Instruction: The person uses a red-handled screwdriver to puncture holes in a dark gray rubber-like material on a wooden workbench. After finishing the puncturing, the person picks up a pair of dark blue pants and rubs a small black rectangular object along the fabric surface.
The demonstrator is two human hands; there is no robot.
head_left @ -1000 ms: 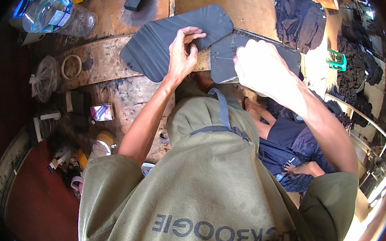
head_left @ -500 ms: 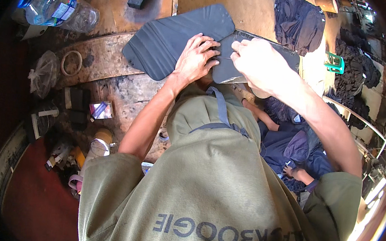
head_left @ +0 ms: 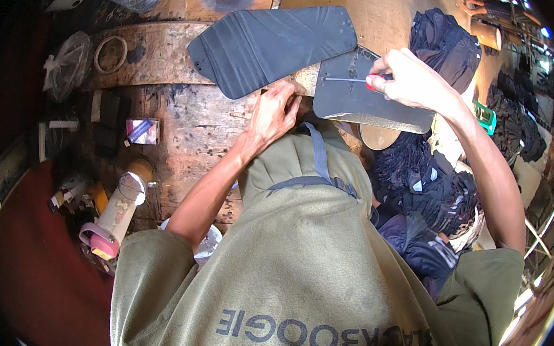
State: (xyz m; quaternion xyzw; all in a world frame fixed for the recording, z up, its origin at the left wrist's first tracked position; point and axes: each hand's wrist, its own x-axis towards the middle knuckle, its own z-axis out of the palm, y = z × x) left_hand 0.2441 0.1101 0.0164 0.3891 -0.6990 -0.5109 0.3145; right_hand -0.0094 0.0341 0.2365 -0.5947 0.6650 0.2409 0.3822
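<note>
The right hand (head_left: pixel 409 79) has its fingers closed around the handle of a red-handled tool (head_left: pixel 373 82), whose thin metal shaft (head_left: pixel 346 80) points to the left above the smaller dark panel (head_left: pixel 344 100). This panel lies at the near edge of the wooden table (head_left: pixel 377 18) and seems to reach a little past it, probably so that its surface is close to the person's body. The shaft is almost parallel to that edge; whether its tip touches the panel, I cannot tell. The larger dark panel (head_left: pixel 274 46) lies obliquely to the left, and its right end seems to cover the smaller one's far left corner, perhaps because both must be kept within reach. The right forearm comes in from the lower right, elbow bent and held outward, with the wrist over the panel. The left hand (head_left: pixel 272 113) is at the near edge, just beside the larger panel, back upward, fingers curled and thumb somewhat apart; I see nothing between them.
</note>
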